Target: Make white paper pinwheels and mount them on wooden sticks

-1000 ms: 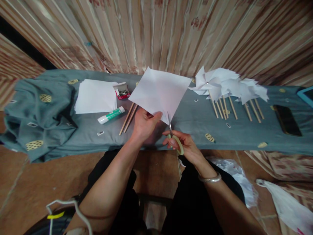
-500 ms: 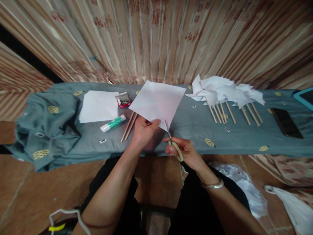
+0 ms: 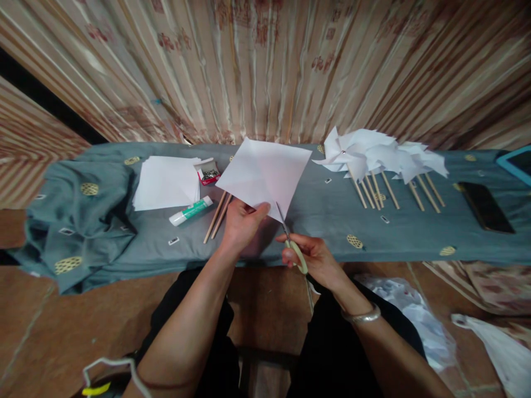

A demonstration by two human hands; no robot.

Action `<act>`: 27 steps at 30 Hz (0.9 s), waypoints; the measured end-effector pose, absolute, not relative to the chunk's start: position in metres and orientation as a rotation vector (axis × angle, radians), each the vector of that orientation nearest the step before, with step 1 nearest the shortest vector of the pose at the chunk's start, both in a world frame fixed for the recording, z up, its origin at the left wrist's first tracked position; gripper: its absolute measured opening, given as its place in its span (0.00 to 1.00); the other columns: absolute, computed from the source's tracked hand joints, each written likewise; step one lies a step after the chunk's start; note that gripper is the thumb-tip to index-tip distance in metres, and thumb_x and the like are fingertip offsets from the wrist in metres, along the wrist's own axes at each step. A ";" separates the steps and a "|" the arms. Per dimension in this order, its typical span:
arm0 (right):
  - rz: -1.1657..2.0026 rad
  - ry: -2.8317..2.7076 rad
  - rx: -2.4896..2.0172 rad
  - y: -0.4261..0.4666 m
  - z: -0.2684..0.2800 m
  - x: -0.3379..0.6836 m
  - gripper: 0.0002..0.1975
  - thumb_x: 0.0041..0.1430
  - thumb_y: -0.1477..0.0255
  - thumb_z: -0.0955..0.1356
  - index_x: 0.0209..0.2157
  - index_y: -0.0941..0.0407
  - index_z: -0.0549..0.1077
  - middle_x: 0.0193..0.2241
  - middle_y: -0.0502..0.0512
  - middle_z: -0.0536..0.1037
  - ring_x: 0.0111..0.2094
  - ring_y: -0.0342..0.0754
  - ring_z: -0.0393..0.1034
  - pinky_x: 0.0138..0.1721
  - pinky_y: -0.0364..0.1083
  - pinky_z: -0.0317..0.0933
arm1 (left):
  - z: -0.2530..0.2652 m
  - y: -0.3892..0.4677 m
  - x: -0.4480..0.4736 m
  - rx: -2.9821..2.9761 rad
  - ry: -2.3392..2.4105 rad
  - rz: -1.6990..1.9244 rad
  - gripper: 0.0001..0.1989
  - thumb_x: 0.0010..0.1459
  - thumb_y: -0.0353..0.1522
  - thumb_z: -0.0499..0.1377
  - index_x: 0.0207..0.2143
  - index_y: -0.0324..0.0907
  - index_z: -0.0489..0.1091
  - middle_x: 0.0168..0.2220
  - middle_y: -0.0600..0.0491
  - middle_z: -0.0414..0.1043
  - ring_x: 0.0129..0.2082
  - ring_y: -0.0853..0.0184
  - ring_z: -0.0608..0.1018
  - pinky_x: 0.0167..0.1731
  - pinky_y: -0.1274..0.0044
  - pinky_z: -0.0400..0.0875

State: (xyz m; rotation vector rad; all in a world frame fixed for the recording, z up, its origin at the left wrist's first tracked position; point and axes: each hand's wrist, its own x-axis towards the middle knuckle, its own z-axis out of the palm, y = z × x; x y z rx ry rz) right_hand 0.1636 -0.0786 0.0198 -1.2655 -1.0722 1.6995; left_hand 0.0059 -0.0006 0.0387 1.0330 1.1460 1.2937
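A square sheet of white paper (image 3: 265, 171) with faint creases is held up by its near edge in my left hand (image 3: 243, 224), thumb on top. My right hand (image 3: 313, 255) grips a pair of scissors (image 3: 299, 258) with pale green handles. The blades lie at the sheet's near corner, one visible over the paper. Under the paper's left side, two wooden sticks (image 3: 216, 220) lie partly hidden. Left of them are a glue stick (image 3: 191, 211) and an open red-and-white box (image 3: 208, 172) of small metal pins.
A stack of white paper (image 3: 166, 182) lies at the left, beside bunched grey cloth (image 3: 83, 221). Several paper pinwheels (image 3: 381, 152) on sticks rest at the right. Farther right are a black phone (image 3: 486, 207) and a blue-edged device (image 3: 516, 166). Plastic bags (image 3: 415, 315) lie on the floor.
The paper, both hands and the scissors stay almost in place. The whole view has shifted very slightly, and the scissors' blades sit at nearly the same corner of the paper.
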 end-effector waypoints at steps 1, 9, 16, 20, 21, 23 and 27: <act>1.705 -1.061 -1.268 -0.078 0.020 0.163 0.25 0.43 0.55 0.77 0.40 0.56 0.77 0.21 0.45 0.72 0.21 0.38 0.64 0.24 0.40 0.60 | 0.039 -0.001 0.006 1.033 1.153 1.293 0.09 0.37 0.33 0.65 0.23 0.39 0.71 0.23 0.54 0.74 0.23 0.69 0.73 0.26 0.78 0.68; 1.709 -1.016 -1.304 -0.078 0.018 0.163 0.25 0.39 0.56 0.79 0.38 0.56 0.78 0.19 0.44 0.72 0.19 0.37 0.64 0.23 0.40 0.59 | 0.037 0.000 0.004 1.036 1.171 1.281 0.09 0.37 0.33 0.65 0.24 0.38 0.71 0.23 0.53 0.75 0.25 0.67 0.75 0.27 0.77 0.69; 1.682 -1.021 -1.300 -0.076 0.021 0.163 0.25 0.39 0.55 0.79 0.36 0.56 0.78 0.20 0.45 0.73 0.20 0.37 0.64 0.23 0.39 0.60 | 0.039 -0.004 0.006 1.031 1.114 1.209 0.09 0.37 0.33 0.66 0.21 0.39 0.70 0.20 0.56 0.71 0.21 0.71 0.71 0.25 0.78 0.67; 1.676 -1.036 -1.299 -0.076 0.023 0.164 0.23 0.40 0.57 0.79 0.36 0.56 0.78 0.20 0.45 0.73 0.21 0.37 0.65 0.23 0.39 0.61 | 0.040 -0.005 0.007 1.013 1.098 1.196 0.09 0.37 0.33 0.66 0.21 0.39 0.70 0.20 0.56 0.71 0.21 0.70 0.71 0.25 0.78 0.67; 1.678 -1.033 -1.300 -0.076 0.023 0.164 0.23 0.40 0.57 0.79 0.36 0.56 0.78 0.21 0.46 0.73 0.21 0.37 0.65 0.23 0.39 0.61 | 0.040 -0.005 0.007 1.011 1.102 1.195 0.09 0.37 0.33 0.66 0.21 0.40 0.69 0.20 0.56 0.71 0.21 0.70 0.71 0.25 0.77 0.67; 1.680 -1.012 -1.306 -0.076 0.022 0.164 0.23 0.39 0.57 0.79 0.35 0.56 0.79 0.20 0.45 0.74 0.20 0.37 0.65 0.23 0.40 0.61 | 0.039 -0.005 0.007 1.007 1.109 1.195 0.09 0.37 0.33 0.66 0.21 0.40 0.69 0.20 0.56 0.71 0.21 0.70 0.71 0.25 0.77 0.67; 1.703 -0.967 -1.313 -0.075 0.022 0.162 0.24 0.37 0.57 0.79 0.35 0.55 0.79 0.19 0.44 0.73 0.19 0.37 0.65 0.23 0.40 0.63 | 0.039 -0.005 0.007 1.009 1.116 1.202 0.09 0.37 0.33 0.66 0.22 0.40 0.70 0.21 0.56 0.72 0.22 0.70 0.72 0.26 0.77 0.68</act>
